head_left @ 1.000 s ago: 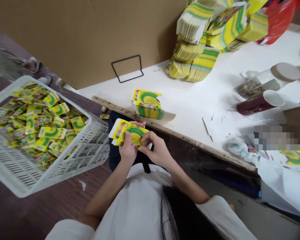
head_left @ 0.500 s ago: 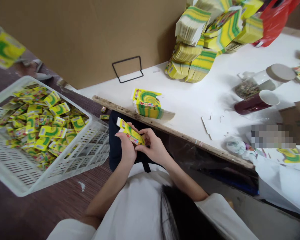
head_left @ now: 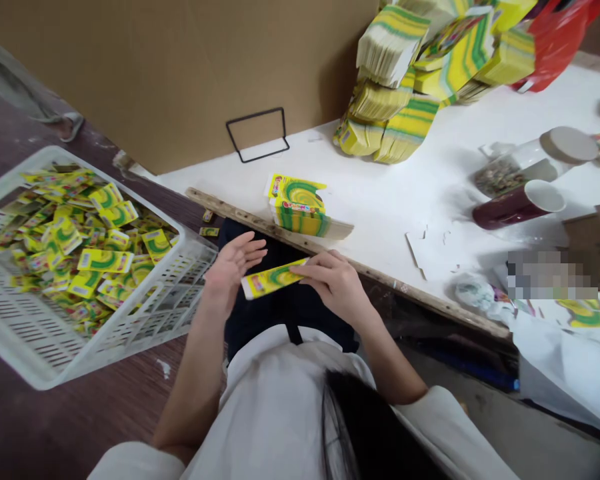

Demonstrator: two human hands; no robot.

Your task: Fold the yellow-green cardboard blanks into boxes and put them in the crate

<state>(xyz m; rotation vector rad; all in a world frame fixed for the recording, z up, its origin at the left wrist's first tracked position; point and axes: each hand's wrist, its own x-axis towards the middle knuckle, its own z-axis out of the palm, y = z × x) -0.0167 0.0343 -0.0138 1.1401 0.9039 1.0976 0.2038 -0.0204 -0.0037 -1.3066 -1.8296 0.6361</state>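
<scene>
My right hand [head_left: 335, 283] pinches one end of a small flat yellow-green printed carton [head_left: 273, 277] over my lap. The carton's white end points left. My left hand [head_left: 236, 264] is off the carton, palm up with fingers spread, just left of its white end. On the table edge in front stands a stack of the same flat cartons [head_left: 303, 207]. To my left, a white plastic basket [head_left: 77, 363] holds a heap of similar small yellow cartons [head_left: 105, 261].
A large cardboard box [head_left: 180, 73] and a black wire stand [head_left: 258, 135] rise behind the stack. Bundled cartons [head_left: 405, 130] are piled farther back. On the right are a jar [head_left: 510, 170], a maroon cup [head_left: 510, 205] and a red bag [head_left: 560, 50]. Another person's foot [head_left: 66, 128] shows beyond the basket.
My left hand has let go of the carton and moved left, opening. The right hand keeps the carton, now turned more level. A yellow carton in the air at upper left is gone from there.
</scene>
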